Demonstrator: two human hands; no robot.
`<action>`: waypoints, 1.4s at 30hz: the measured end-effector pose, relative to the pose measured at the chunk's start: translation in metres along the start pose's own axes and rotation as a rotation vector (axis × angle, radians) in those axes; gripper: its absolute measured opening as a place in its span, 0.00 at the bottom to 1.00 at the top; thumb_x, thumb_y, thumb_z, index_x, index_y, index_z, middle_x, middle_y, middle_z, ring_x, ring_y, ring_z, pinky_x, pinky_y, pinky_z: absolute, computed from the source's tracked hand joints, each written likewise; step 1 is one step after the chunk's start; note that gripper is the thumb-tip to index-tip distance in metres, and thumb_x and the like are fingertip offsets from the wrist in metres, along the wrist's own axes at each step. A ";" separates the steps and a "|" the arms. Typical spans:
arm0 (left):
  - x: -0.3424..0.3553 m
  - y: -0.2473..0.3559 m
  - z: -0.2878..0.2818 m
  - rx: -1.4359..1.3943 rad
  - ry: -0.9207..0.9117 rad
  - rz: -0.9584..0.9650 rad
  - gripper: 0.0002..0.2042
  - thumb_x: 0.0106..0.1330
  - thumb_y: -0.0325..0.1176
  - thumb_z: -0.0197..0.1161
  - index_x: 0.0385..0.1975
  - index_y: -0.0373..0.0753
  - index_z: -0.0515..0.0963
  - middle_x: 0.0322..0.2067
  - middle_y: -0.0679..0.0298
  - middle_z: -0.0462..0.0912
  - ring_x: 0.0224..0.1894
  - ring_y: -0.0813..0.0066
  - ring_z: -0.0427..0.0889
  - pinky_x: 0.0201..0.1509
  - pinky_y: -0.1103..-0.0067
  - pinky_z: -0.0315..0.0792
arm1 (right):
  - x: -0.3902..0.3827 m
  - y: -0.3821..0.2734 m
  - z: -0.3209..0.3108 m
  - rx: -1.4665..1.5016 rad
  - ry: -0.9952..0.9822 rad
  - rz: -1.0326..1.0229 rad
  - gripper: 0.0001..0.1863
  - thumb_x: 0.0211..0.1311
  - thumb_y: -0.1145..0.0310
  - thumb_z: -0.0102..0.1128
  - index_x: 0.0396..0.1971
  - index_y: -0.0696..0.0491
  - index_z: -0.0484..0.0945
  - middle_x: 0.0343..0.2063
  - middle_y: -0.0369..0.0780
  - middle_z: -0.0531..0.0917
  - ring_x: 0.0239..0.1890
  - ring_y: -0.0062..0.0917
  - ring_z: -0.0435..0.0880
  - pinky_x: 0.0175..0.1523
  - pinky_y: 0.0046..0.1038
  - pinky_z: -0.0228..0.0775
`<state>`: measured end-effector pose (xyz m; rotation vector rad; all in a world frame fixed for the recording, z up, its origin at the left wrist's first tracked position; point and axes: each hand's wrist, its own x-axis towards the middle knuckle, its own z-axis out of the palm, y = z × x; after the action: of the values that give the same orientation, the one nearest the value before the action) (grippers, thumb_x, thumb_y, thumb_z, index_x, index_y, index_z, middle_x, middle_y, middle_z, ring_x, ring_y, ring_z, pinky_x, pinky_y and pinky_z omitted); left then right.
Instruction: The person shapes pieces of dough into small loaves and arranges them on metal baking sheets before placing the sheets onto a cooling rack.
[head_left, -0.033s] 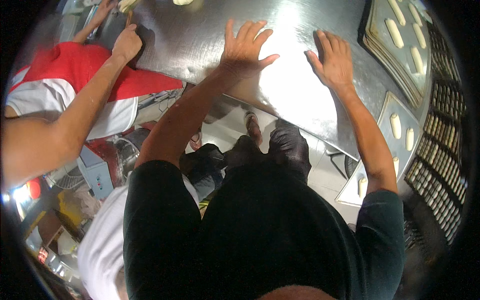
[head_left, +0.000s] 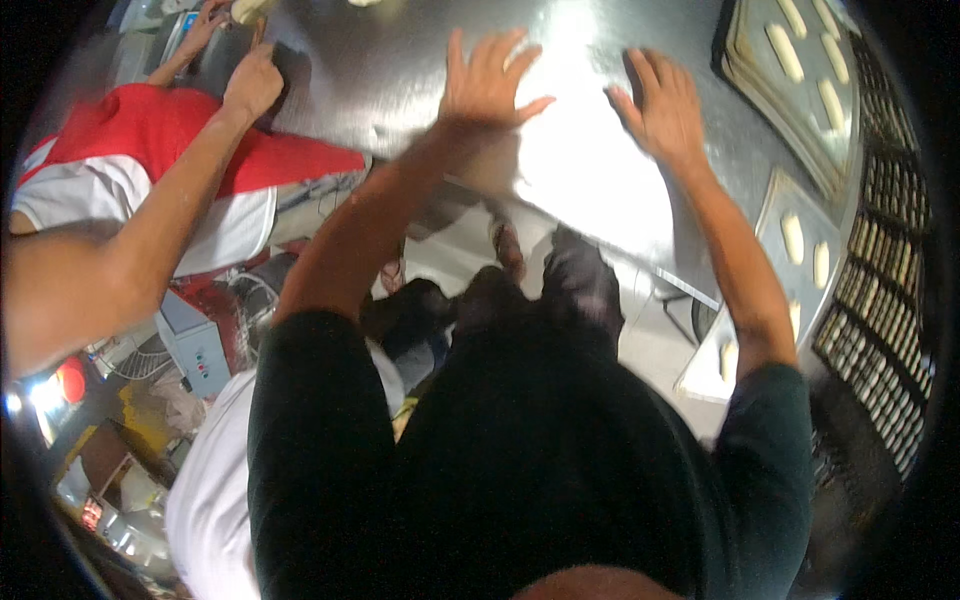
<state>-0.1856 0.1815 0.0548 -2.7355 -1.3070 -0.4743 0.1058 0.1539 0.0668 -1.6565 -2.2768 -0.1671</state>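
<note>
Stainless steel worktable (head_left: 400, 70) fills the upper middle of the head view, polished, with a strong white glare patch between and below the two hands. Its near edge runs diagonally from upper left down to lower right; the long axis follows the same slant.

Left hand (head_left: 487, 85): palm down, flat on the steel, fingers spread and pointing away from the body, thumb out to the right. Holds nothing. Forearm bare, sleeve dark.

Right hand (head_left: 665, 105): palm down, flat on the steel, fingers spread and angled up and slightly left. Holds nothing. The two hands lie apart, the glare patch between them. Arm extended nearly straight, dark sleeve at the shoulder.

Baking tray (head_left: 745, 45) at upper right on the table, dark rim, carries pale elongated dough pieces (head_left: 782, 45) lying in parallel. Second tray (head_left: 775, 200) lower at the right edge, with oval dough pieces; whether it rests on the table or on a shelf below, cannot tell.

Another person in a red and white shirt (head_left: 150, 130) stands at left; that person's hand (head_left: 252, 85) rests on the table's left part, well apart from the wearer's hands.

Dark shoes (head_left: 580, 280) visible on the pale floor below the table edge.
</note>
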 end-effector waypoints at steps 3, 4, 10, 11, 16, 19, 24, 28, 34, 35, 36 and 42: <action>-0.006 -0.006 0.008 -0.154 -0.065 -0.029 0.38 0.64 0.60 0.68 0.68 0.42 0.71 0.73 0.54 0.63 0.72 0.50 0.64 0.77 0.48 0.50 | -0.015 0.004 0.009 0.099 -0.053 0.046 0.31 0.71 0.44 0.59 0.64 0.52 0.77 0.59 0.48 0.80 0.64 0.43 0.76 0.65 0.43 0.71; -0.010 0.005 -0.001 -0.014 0.027 -0.029 0.30 0.65 0.57 0.70 0.60 0.43 0.78 0.62 0.54 0.77 0.66 0.57 0.75 0.71 0.55 0.65 | -0.017 -0.001 -0.008 0.181 -0.098 0.108 0.26 0.71 0.47 0.60 0.60 0.49 0.80 0.47 0.46 0.87 0.53 0.40 0.85 0.59 0.42 0.77; 0.031 -0.029 -0.006 -0.319 -0.066 0.038 0.23 0.67 0.52 0.66 0.52 0.40 0.81 0.50 0.55 0.83 0.54 0.54 0.81 0.58 0.60 0.73 | 0.009 0.018 0.004 0.095 0.071 0.018 0.22 0.72 0.47 0.59 0.54 0.46 0.83 0.26 0.41 0.88 0.24 0.39 0.86 0.42 0.46 0.78; 0.037 -0.030 0.001 -0.420 -0.203 -0.090 0.28 0.69 0.52 0.62 0.59 0.35 0.79 0.60 0.45 0.79 0.64 0.48 0.76 0.69 0.55 0.67 | 0.012 0.023 0.014 0.088 0.122 -0.018 0.22 0.72 0.46 0.58 0.53 0.47 0.83 0.26 0.41 0.87 0.23 0.40 0.85 0.40 0.46 0.77; 0.004 -0.014 0.011 0.033 0.239 -0.037 0.21 0.62 0.52 0.74 0.46 0.44 0.83 0.42 0.58 0.86 0.47 0.59 0.85 0.51 0.58 0.78 | -0.004 0.006 0.008 0.015 0.034 -0.013 0.31 0.73 0.40 0.52 0.59 0.52 0.80 0.60 0.50 0.79 0.61 0.41 0.76 0.62 0.49 0.67; -0.028 -0.011 -0.004 -0.134 0.132 -0.037 0.19 0.61 0.53 0.74 0.39 0.44 0.83 0.37 0.61 0.86 0.44 0.63 0.86 0.47 0.63 0.80 | -0.047 -0.001 -0.013 -0.049 0.097 -0.142 0.27 0.73 0.43 0.53 0.50 0.52 0.85 0.50 0.48 0.85 0.51 0.38 0.81 0.56 0.46 0.68; 0.009 -0.026 0.007 -0.151 0.147 0.071 0.16 0.54 0.47 0.72 0.22 0.43 0.74 0.25 0.64 0.77 0.30 0.60 0.79 0.33 0.62 0.73 | -0.009 0.002 -0.010 0.078 -0.044 -0.023 0.24 0.71 0.48 0.56 0.26 0.52 0.85 0.27 0.39 0.86 0.34 0.36 0.84 0.46 0.44 0.69; 0.017 -0.023 0.004 -0.126 -0.034 -0.136 0.16 0.55 0.48 0.75 0.29 0.43 0.80 0.31 0.64 0.81 0.38 0.59 0.81 0.40 0.61 0.74 | 0.002 0.005 -0.001 0.068 0.063 -0.086 0.25 0.69 0.44 0.57 0.29 0.52 0.84 0.30 0.41 0.84 0.40 0.38 0.83 0.49 0.45 0.71; -0.046 -0.004 -0.013 -0.271 0.122 -0.040 0.23 0.55 0.55 0.76 0.38 0.42 0.84 0.34 0.59 0.82 0.39 0.56 0.82 0.38 0.61 0.76 | -0.058 -0.007 -0.022 0.132 0.015 -0.020 0.26 0.68 0.40 0.58 0.33 0.51 0.86 0.34 0.40 0.85 0.41 0.36 0.82 0.45 0.42 0.70; -0.040 -0.009 -0.011 -0.209 0.069 -0.037 0.22 0.56 0.56 0.75 0.36 0.42 0.84 0.35 0.60 0.83 0.40 0.57 0.83 0.38 0.61 0.76 | -0.050 -0.005 -0.021 0.090 -0.033 -0.002 0.26 0.68 0.40 0.58 0.32 0.50 0.86 0.32 0.39 0.85 0.39 0.36 0.82 0.44 0.42 0.69; -0.030 -0.014 -0.006 -0.163 0.002 -0.036 0.22 0.56 0.56 0.75 0.35 0.43 0.84 0.37 0.60 0.84 0.41 0.58 0.84 0.38 0.62 0.77 | -0.038 -0.003 -0.020 0.049 -0.100 0.021 0.26 0.68 0.40 0.58 0.31 0.50 0.86 0.31 0.39 0.85 0.38 0.36 0.82 0.43 0.42 0.69; -0.004 -0.032 0.010 -0.098 0.086 0.015 0.19 0.56 0.55 0.74 0.25 0.44 0.80 0.30 0.63 0.81 0.35 0.60 0.82 0.37 0.61 0.75 | -0.002 -0.001 -0.008 -0.001 -0.082 0.031 0.27 0.69 0.39 0.54 0.32 0.49 0.85 0.32 0.39 0.85 0.40 0.37 0.82 0.48 0.44 0.68</action>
<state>-0.2101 0.2002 0.0421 -2.7660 -1.2753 -0.6646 0.1073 0.1499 0.0737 -1.7284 -2.3084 -0.0944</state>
